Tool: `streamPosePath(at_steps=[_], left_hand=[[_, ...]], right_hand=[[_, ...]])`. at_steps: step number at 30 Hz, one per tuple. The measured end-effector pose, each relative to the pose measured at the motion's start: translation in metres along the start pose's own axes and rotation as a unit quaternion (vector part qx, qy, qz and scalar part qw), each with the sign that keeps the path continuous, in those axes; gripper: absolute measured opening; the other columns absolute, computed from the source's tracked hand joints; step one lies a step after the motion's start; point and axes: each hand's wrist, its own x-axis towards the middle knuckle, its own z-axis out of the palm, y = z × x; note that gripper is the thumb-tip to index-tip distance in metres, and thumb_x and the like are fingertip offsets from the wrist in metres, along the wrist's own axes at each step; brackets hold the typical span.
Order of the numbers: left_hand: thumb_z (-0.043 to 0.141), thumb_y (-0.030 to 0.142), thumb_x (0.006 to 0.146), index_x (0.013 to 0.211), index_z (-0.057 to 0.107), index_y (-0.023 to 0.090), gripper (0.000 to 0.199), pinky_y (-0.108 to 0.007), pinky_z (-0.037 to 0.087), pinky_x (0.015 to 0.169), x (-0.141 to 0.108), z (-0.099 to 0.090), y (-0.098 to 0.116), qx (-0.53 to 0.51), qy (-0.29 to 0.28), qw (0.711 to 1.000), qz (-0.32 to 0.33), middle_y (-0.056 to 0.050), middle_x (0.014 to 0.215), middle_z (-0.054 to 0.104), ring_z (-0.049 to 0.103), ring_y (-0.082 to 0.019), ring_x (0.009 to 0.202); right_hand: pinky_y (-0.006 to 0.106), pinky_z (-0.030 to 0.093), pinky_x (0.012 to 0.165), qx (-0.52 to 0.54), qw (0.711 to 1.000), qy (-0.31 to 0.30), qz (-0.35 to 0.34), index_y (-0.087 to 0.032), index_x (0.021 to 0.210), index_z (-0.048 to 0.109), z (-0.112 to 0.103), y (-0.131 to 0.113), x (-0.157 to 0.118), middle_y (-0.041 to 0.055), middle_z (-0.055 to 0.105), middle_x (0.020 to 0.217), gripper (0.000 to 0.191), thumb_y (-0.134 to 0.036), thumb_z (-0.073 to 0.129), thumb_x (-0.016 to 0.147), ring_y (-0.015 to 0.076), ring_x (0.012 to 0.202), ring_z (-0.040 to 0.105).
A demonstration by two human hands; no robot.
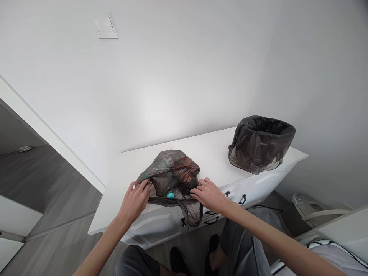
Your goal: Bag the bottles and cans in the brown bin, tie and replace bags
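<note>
One filled bag point(169, 174) between left hand point(137, 196) and right hand point(207, 193), both pinching rim.

Both hands are on the thin, see-through black plastic bag point(172, 174) here: the left hand point(139, 195) grips its left edge, the right hand point(208, 193) pinches its right side. Inside the bag, a small turquoise cap point(170, 195) shows near the opening. The bag lies on a white wooden dresser point(212, 153), and right of the bag, well apart, stands a bin lined with black plastic point(260, 147), mouth up.
</note>
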Motion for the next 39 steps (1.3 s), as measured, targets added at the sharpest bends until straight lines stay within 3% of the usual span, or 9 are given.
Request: streamPosePath(at_steps=[2,7,12,17,20,24,32,36,39], left_hand=[[0.038,0.026,0.103,0.13,0.068,0.024,0.04,-0.051,0.047,0.097,0.0,-0.003,-0.001,0.01,0.006,1.0,-0.017,-0.015,0.135,0.068,0.073,-0.031,0.099],[0.033,0.021,0.103,0.155,0.047,0.029,0.054,-0.048,0.046,0.097,0.002,-0.009,-0.001,0.029,0.014,0.999,-0.038,-0.013,0.149,0.06,0.074,-0.03,0.098],[0.03,0.023,0.104,0.164,0.03,0.028,0.06,-0.05,0.043,0.099,0.008,-0.013,-0.001,0.028,0.032,0.998,-0.055,-0.014,0.162,0.047,0.074,-0.032,0.102],[0.032,0.032,0.105,0.166,0.022,0.022,0.063,-0.052,0.043,0.099,0.024,-0.017,-0.003,0.038,0.028,0.994,-0.098,-0.019,0.168,0.031,0.073,-0.027,0.074],[0.041,0.038,0.102,0.164,0.024,0.019,0.067,-0.052,0.044,0.099,0.035,-0.014,-0.006,0.042,0.019,0.992,-0.115,-0.021,0.169,0.028,0.071,-0.025,0.066],[0.048,0.039,0.097,0.157,0.036,0.018,0.065,-0.054,0.046,0.098,0.043,-0.005,-0.014,0.051,-0.004,0.99,-0.128,-0.023,0.169,0.029,0.074,-0.03,0.075],[0.056,0.041,0.095,0.14,0.055,0.017,0.051,-0.052,0.046,0.104,0.05,0.024,-0.038,0.031,-0.078,0.977,-0.197,-0.02,0.166,0.036,0.074,-0.032,0.099],[0.056,0.036,0.095,0.139,0.055,0.018,0.048,-0.051,0.049,0.1,0.045,0.033,-0.043,0.006,-0.076,0.974,-0.214,-0.018,0.156,0.049,0.071,-0.034,0.108],[0.051,0.031,0.098,0.145,0.049,0.017,0.049,-0.051,0.049,0.099,0.036,0.023,-0.029,0.02,-0.012,0.98,-0.197,-0.019,0.154,0.051,0.07,-0.033,0.108]], right_hand=[[0.039,0.044,0.085,-0.008,1.0,0.011,0.008,-0.026,0.106,0.075,0.003,0.004,-0.002,0.0073,0.073,0.077,0.013,-0.03,0.064,0.1,0.0266,0.09,0.06],[0.044,0.045,0.089,-0.048,0.998,0.016,0.031,-0.026,0.138,0.062,0.006,0.011,-0.005,0.0091,0.073,0.085,0.046,-0.026,0.07,0.093,0.031,0.094,0.06],[0.048,0.044,0.091,-0.061,0.996,0.035,0.055,-0.021,0.149,0.052,0.012,0.015,-0.004,0.0116,0.072,0.087,0.058,-0.022,0.065,0.093,0.0339,0.095,0.059],[0.05,0.043,0.09,-0.105,0.99,0.026,0.085,-0.017,0.157,0.042,0.014,0.018,0.004,0.014,0.072,0.089,0.069,-0.02,0.063,0.091,0.0362,0.096,0.058],[0.051,0.042,0.088,-0.125,0.987,0.019,0.099,-0.015,0.158,0.039,0.015,0.021,0.011,0.0167,0.072,0.093,0.075,-0.019,0.066,0.088,0.0376,0.096,0.057],[0.049,0.042,0.09,-0.108,0.987,0.02,0.115,-0.016,0.161,0.034,0.018,0.028,0.023,0.0163,0.072,0.097,0.085,-0.022,0.072,0.085,0.0369,0.099,0.056],[0.042,0.04,0.091,-0.056,0.984,-0.087,0.143,-0.013,0.165,0.022,0.024,0.041,0.039,0.0139,0.071,0.112,0.091,-0.026,0.068,0.088,0.0319,0.105,0.055],[0.04,0.043,0.088,-0.006,0.987,-0.042,0.152,-0.015,0.166,0.02,0.031,0.039,0.039,0.0102,0.068,0.106,0.09,-0.022,0.065,0.088,0.0293,0.1,0.055],[0.04,0.046,0.087,0.023,0.991,0.009,0.132,-0.019,0.167,0.013,0.035,0.036,0.034,0.007,0.066,0.101,0.095,-0.019,0.064,0.087,0.0284,0.097,0.055]])
